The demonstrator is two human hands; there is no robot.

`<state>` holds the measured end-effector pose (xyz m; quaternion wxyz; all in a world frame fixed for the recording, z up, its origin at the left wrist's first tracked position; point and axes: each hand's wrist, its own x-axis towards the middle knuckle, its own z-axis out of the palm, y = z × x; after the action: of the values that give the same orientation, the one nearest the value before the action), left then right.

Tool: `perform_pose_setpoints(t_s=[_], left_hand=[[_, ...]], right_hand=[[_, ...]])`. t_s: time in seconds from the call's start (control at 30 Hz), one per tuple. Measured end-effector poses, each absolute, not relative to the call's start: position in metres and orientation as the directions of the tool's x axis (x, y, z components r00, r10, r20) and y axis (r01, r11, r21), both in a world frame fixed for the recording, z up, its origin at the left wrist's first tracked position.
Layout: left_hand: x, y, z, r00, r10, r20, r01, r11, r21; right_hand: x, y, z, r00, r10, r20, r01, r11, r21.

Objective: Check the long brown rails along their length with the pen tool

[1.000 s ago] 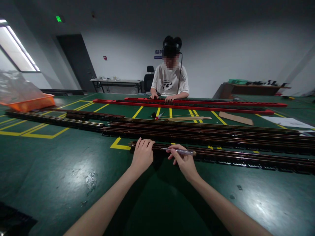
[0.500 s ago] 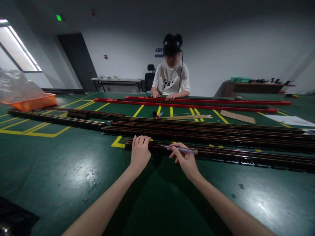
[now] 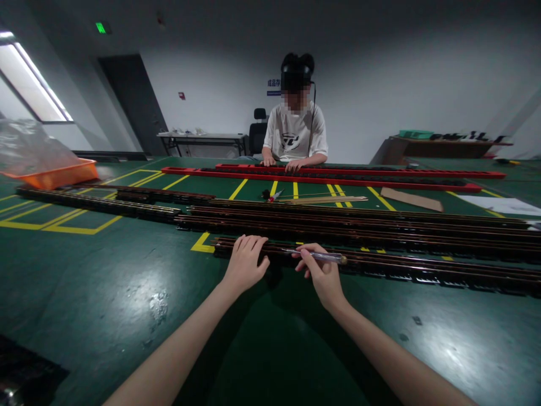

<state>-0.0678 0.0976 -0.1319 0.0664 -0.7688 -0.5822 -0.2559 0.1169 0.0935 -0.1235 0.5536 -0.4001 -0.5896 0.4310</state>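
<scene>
My left hand rests with fingers curled over the left end of the nearest long dark strip, which lies across the green table. My right hand pinches a thin clear-handled tool, lying level with its tip pointing left onto the same strip. More long dark strips lie just beyond, parallel to the near one.
A person in a white shirt sits across the table with hands on long red strips. An orange tray with clear plastic stands far left. Wooden sticks, a cardboard piece and white paper lie beyond the dark strips.
The near strip has slid a little to the left under my hands. My left hand shifted slightly along its end; my right hand keeps the tool on it.
</scene>
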Motion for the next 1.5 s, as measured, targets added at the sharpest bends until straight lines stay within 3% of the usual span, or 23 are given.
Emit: perform_pose_setpoints(t_s=[0.57,1.5], left_hand=[[-0.063,0.1009,-0.1385,0.193,0.807,0.558,0.963,-0.266,0.052],[-0.0618,0.0992,-0.1379,0.159,0.817,0.555,0.983,-0.184,-0.011]], right_hand=[[0.1169,0.0964,-0.1275,-0.113,0.944,0.311,0.011,0.315,-0.949],[0.1165,0.0966,-0.1266,-0.135,0.942,0.307,0.006,0.311,-0.95]])
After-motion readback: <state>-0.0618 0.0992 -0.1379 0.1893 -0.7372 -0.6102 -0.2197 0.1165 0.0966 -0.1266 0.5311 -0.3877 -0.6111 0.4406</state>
